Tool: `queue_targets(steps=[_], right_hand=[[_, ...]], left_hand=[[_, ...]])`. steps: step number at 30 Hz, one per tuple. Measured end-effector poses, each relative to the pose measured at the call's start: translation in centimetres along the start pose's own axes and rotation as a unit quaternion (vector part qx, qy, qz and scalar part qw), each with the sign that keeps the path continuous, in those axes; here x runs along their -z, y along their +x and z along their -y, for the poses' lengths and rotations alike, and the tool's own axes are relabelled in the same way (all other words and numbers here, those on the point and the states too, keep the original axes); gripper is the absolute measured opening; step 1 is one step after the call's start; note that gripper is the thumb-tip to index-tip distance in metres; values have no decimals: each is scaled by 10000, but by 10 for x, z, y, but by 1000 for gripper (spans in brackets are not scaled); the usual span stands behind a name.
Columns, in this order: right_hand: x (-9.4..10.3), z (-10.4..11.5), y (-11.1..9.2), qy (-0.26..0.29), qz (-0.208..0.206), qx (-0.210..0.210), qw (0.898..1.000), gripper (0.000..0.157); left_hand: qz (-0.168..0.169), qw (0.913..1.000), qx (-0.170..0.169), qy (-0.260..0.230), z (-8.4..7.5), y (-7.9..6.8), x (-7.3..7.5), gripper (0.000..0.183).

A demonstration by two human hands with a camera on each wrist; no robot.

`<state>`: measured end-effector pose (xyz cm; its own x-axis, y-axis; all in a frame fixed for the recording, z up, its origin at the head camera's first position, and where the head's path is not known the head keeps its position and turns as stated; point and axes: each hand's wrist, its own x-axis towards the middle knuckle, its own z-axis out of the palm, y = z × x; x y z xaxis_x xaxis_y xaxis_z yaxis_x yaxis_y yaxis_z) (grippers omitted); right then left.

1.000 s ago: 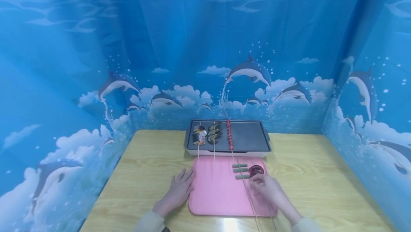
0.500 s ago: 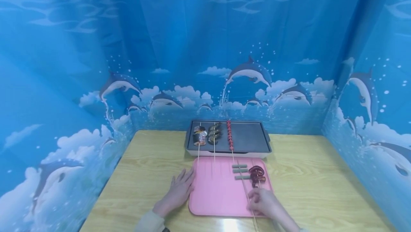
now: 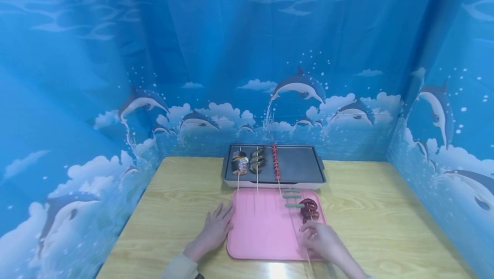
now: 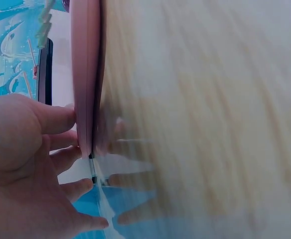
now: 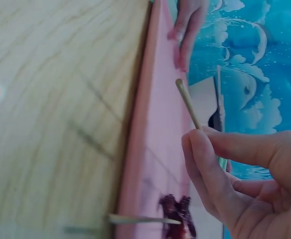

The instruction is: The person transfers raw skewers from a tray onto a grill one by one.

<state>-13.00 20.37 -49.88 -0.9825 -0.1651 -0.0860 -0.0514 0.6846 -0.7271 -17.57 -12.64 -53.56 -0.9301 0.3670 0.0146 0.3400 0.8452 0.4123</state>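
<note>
In the head view my right hand (image 3: 322,240) pinches the stick of a skewer with several green pieces (image 3: 292,196) over the right part of a pink tray (image 3: 266,238). In the right wrist view the end of that stick (image 5: 187,99) stands out between thumb and fingertips. A dark red, curled skewer (image 3: 309,211) lies on the tray beside the green pieces. My left hand (image 3: 212,229) rests at the tray's left edge with spread fingers; in the left wrist view its fingertips touch the tray's rim (image 4: 85,64).
Behind the tray stands a dark grill plate (image 3: 299,165). It bears a red beaded skewer (image 3: 275,163), a shrimp-like skewer (image 3: 257,161) and a skewer of dark and pale chunks (image 3: 239,163), their sticks reaching over the tray. Around the wooden table (image 3: 359,210) hangs a blue dolphin curtain (image 3: 231,56).
My right hand has moved from beside the dark red skewer to the green one's stick. The green pieces have shifted forward, off their earlier place. My left hand has stayed still.
</note>
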Motion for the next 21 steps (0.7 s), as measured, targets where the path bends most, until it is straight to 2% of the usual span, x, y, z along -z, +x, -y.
queue_targets(steps=[6,13,17,21], right_hand=[[14,7,-1,-94,-32,-46,9999,28],[19,10,-5,-305,53,59,9995,28],[23,13,-7,-265,23,118,9996,28],[32,17,1,-48,2,33,10000,28]], left_hand=[[46,10000,59,65,2,2,-2,51],[31,10000,-6,54,1,1,-1,51],[20,10000,-37,44,1,1,-1,51],[6,10000,-57,23,1,1,-1,51]])
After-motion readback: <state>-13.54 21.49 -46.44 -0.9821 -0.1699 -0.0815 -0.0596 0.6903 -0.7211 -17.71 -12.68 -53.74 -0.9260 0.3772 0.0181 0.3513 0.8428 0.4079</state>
